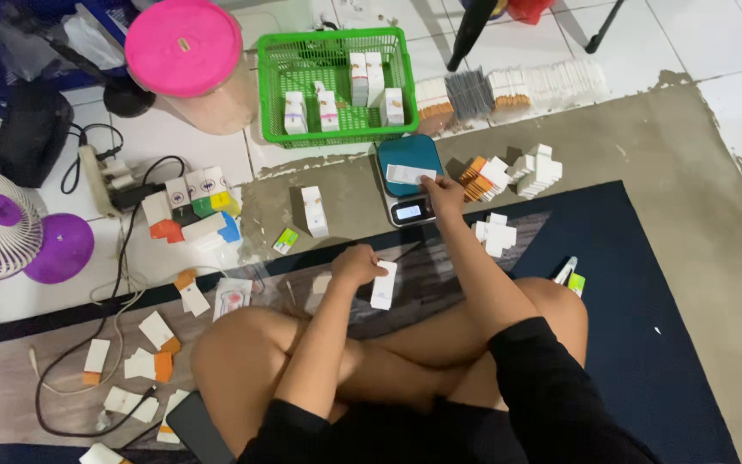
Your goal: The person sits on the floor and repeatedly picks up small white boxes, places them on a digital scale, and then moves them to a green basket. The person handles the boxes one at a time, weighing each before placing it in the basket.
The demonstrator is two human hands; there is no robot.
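Our right hand (445, 194) pinches a small white box (409, 174), lying crosswise on the far scale (410, 167); our nearer left hand (356, 265) grips another box (383, 285) upright.

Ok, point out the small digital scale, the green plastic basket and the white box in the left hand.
Small teal digital scale (405, 155): head view, bare platform.
Green plastic basket (332, 36): head view, back rim.
White box in left hand (384, 288): head view, box face.
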